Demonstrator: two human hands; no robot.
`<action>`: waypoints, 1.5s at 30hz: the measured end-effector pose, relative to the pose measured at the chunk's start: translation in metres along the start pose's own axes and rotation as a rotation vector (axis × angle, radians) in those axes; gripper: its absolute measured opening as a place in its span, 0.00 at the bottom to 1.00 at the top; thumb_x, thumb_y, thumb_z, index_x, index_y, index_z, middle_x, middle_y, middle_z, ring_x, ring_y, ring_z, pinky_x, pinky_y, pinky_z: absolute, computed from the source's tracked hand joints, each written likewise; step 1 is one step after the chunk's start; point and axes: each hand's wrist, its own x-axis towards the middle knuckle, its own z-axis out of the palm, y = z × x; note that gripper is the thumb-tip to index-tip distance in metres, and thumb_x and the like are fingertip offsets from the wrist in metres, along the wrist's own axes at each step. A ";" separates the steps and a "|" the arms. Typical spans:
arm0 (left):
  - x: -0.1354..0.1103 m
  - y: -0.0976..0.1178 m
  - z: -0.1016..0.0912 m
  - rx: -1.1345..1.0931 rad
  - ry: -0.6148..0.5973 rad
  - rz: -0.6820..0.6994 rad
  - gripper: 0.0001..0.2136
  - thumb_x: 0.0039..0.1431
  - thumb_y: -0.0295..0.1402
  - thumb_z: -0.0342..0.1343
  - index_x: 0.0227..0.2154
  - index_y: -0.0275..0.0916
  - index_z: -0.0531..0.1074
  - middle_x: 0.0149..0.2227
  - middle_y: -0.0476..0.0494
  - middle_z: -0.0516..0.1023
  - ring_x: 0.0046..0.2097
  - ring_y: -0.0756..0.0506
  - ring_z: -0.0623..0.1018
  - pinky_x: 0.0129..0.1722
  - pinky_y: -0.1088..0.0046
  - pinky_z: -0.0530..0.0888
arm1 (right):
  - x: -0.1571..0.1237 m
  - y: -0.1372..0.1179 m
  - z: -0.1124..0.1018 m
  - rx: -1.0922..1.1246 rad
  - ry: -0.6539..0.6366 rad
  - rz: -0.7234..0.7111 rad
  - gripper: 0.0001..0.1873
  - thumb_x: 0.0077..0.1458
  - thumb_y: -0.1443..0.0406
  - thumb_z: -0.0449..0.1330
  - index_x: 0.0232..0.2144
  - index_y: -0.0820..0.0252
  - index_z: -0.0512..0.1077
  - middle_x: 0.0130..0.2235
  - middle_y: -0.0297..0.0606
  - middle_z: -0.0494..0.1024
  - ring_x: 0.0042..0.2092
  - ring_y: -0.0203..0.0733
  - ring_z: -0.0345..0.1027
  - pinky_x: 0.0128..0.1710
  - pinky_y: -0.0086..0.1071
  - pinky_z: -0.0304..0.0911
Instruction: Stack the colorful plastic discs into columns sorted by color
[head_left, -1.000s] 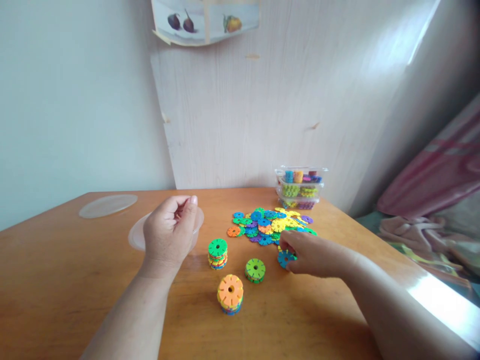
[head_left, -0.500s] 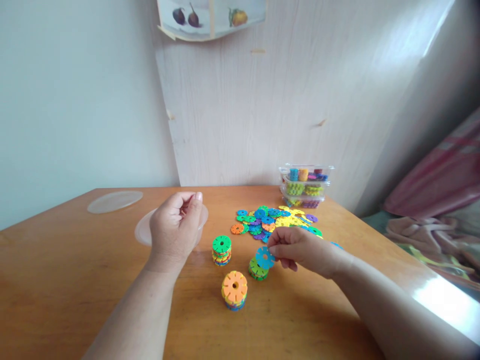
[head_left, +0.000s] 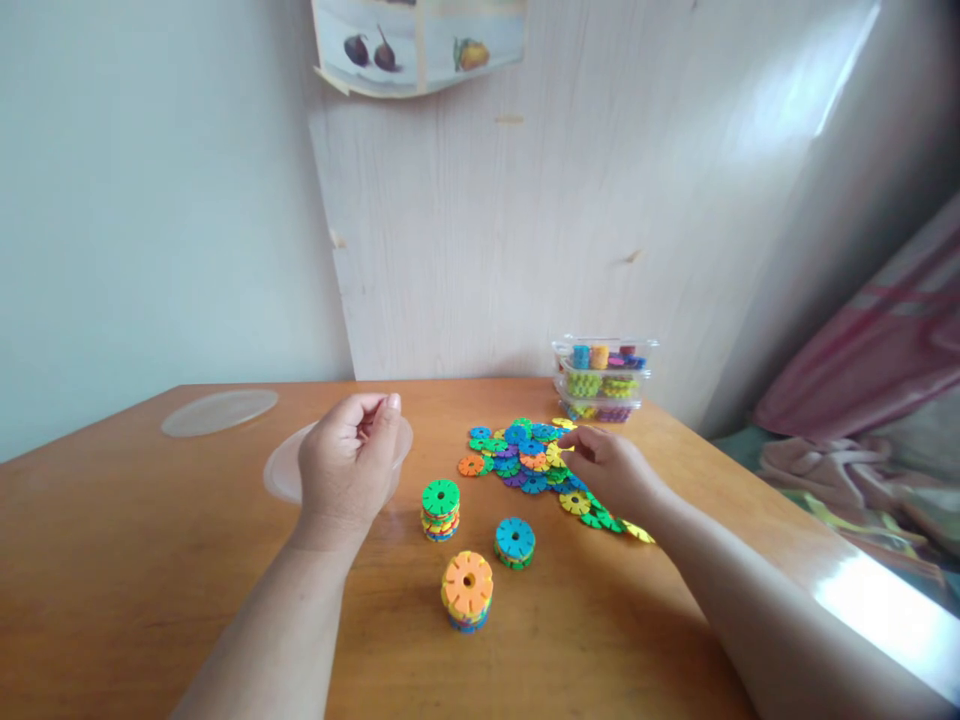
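Observation:
My left hand (head_left: pixel 349 455) is closed in a loose fist above the table, thumb against the curled forefinger; whatever may be inside is hidden. At the pile of colourful notched plastic discs (head_left: pixel 514 465), my right hand (head_left: pixel 604 465) has its fingertips pinched at the edge of a yellow notched disc (head_left: pixel 555 456). Three small stacks of such discs stand nearer to me. One has a green disc on top (head_left: pixel 440 497), another a blue disc (head_left: pixel 515 538), and the nearest an orange disc (head_left: pixel 467 582).
Stacked clear plastic boxes (head_left: pixel 604 380) with coloured pieces stand at the back right of the wooden table (head_left: pixel 150 560). Two translucent round lids (head_left: pixel 220 413) lie on the left, one partly behind my left hand. Pink fabric (head_left: pixel 862 330) hangs at the right.
The blue disc has left my right hand and now tops the stack that showed green. My right hand has moved back to the pile. My left hand stays almost still.

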 end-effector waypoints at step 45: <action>0.006 -0.010 -0.005 0.005 0.037 -0.042 0.14 0.59 0.45 0.55 0.32 0.40 0.77 0.27 0.51 0.78 0.30 0.50 0.75 0.31 0.75 0.67 | 0.060 -0.037 0.000 0.005 -0.417 -0.206 0.10 0.52 0.64 0.57 0.35 0.60 0.77 0.32 0.35 0.80 0.32 0.37 0.70 0.29 0.27 0.59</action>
